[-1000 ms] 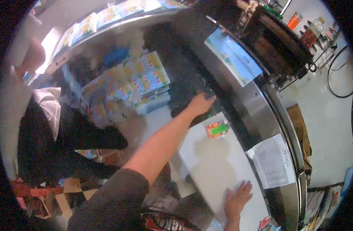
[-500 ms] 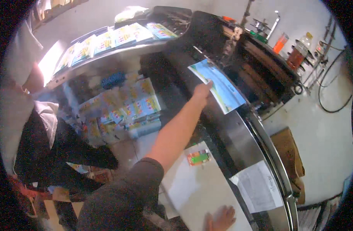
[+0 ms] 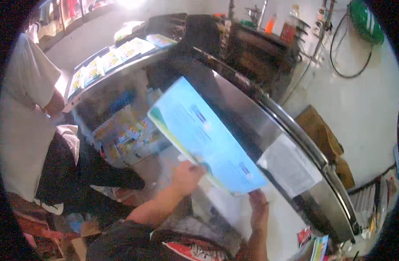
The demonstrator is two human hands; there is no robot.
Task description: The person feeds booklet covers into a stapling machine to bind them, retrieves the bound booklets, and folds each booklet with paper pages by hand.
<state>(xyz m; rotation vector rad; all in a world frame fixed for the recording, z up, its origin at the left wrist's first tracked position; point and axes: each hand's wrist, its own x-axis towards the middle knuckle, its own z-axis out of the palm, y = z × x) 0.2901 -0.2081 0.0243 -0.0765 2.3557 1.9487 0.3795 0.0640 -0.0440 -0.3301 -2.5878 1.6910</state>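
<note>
A blue printed sheet [image 3: 208, 139] with a green and yellow edge is held up slantwise in front of me. My left hand [image 3: 188, 176] grips its lower left edge, with the fingers closed and the thumb on the printed side. At its lower right corner my right hand [image 3: 258, 204] has its fingers closed on the sheet; some fingertips are hidden. More printed sheets [image 3: 123, 135], blurred, lie in a spread pile beyond my left hand. A row of printed sheets [image 3: 116, 58] rests on the slanted top of the machine.
At the left stands another person [image 3: 27, 122] in a light shirt and dark trousers. A curved metal machine side [image 3: 295, 209] runs along the right, bearing a white written paper [image 3: 291, 165]. Brown cardboard [image 3: 323, 139], a bottle [image 3: 289, 27] and a green object [image 3: 365, 21] are beyond.
My left hand has brought the blue sheet back from the machine toward me. My right hand has risen from the white surface to the sheet's corner. The view has shifted right.
</note>
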